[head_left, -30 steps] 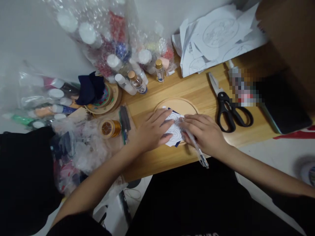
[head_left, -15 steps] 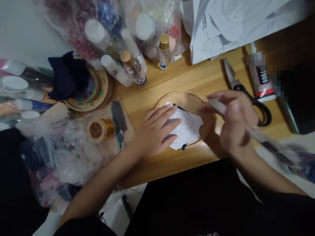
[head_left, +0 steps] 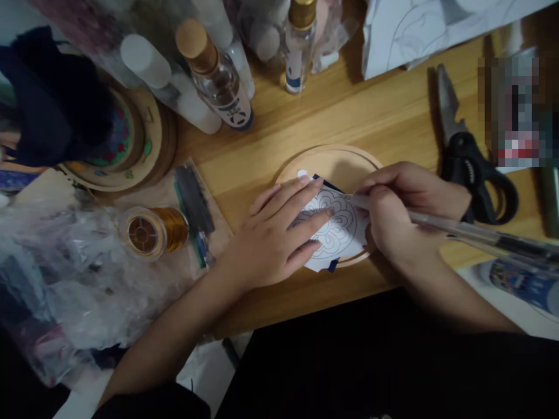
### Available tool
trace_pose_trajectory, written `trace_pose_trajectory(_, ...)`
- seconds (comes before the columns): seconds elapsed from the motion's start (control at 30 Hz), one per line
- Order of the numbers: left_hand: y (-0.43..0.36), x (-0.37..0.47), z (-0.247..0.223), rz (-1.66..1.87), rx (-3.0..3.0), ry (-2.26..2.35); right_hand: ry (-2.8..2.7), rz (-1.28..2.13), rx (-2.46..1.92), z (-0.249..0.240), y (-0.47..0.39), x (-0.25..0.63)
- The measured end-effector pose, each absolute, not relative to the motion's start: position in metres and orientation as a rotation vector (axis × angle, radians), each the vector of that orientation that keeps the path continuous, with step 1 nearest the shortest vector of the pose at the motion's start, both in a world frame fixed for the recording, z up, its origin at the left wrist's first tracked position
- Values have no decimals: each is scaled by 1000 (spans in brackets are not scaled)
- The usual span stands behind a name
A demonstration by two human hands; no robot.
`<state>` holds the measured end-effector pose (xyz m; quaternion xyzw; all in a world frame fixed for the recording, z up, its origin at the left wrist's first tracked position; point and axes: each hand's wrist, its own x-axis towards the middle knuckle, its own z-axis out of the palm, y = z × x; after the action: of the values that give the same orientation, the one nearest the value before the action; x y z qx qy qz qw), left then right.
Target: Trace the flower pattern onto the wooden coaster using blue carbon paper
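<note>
My left hand point(head_left: 283, 233) lies flat with fingers spread on a white paper point(head_left: 336, 233) printed with a flower line drawing. Dark blue material point(head_left: 325, 183) peeks out from under the paper's edges. Both rest on a round wooden board point(head_left: 305, 160) with a raised rim. In my right hand point(head_left: 402, 215) a clear-barrelled pen point(head_left: 463, 227) is pinched, its tip at the paper's upper right edge. Whether the tip touches the paper is hard to tell.
Black-handled scissors point(head_left: 467, 157) lie right of the board. A spool of golden thread point(head_left: 161, 233) and dark pens point(head_left: 192, 203) sit at left, beside crumpled plastic bags point(head_left: 87, 279). Corked bottle point(head_left: 218, 81) and gold-capped bottle point(head_left: 299, 52) stand behind. Stacked round wooden pieces point(head_left: 152, 139) hold dark cloth.
My right hand has come left and down, bringing the pen tip to the paper. My left hand stays on the paper. The view has moved closer to the table.
</note>
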<state>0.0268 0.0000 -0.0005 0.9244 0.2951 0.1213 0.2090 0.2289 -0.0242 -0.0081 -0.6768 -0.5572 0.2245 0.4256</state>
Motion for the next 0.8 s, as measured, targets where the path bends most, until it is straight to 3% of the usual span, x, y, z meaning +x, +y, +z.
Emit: trace_pose_trajectory(0.8,1,27,2,304,2548,809,-1406,479,-1706,-1,-20,223)
